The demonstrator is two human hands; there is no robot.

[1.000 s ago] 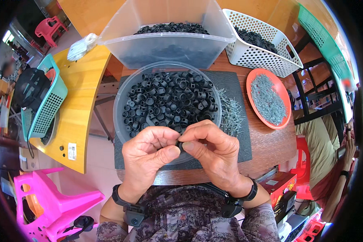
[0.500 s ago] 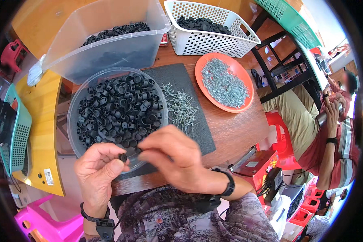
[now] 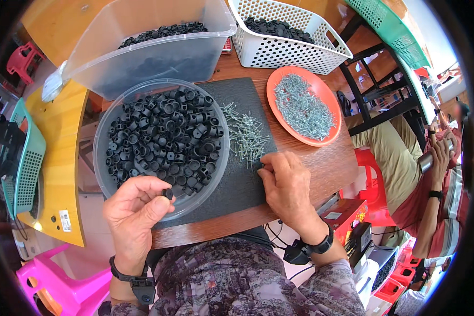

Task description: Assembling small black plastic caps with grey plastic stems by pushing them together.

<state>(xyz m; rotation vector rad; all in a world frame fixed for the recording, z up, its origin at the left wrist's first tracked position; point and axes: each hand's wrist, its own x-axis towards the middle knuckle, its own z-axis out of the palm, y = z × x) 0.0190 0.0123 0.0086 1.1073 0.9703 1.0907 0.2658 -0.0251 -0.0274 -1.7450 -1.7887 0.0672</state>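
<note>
Between the thumb and fingers of my left hand (image 3: 137, 210) is a small black plastic cap (image 3: 167, 194), held at the near rim of the round clear tub (image 3: 96, 158). That tub is full of black plastic fittings (image 3: 163, 134), short cup-like pieces lying loose. My right hand (image 3: 287, 184) rests over the right side of the dark mat (image 3: 216, 203), its fingertips just below a pile of screws (image 3: 245, 137). Its thumb and fingers are curled together, with a speck of something dark at the tips that is too small to name.
An orange plate (image 3: 338, 126) of silvery screws sits to the right of the mat. Behind the tub stand a clear bin (image 3: 142, 60) and a white perforated basket (image 3: 295, 55), both holding black parts. A seated person (image 3: 426, 210) is at the right, beside a red stool (image 3: 371, 184).
My right hand has moved away from my left, rightward to the mat beside the screw pile. My left hand keeps its hold on the black cap. The whole view has shifted slightly.
</note>
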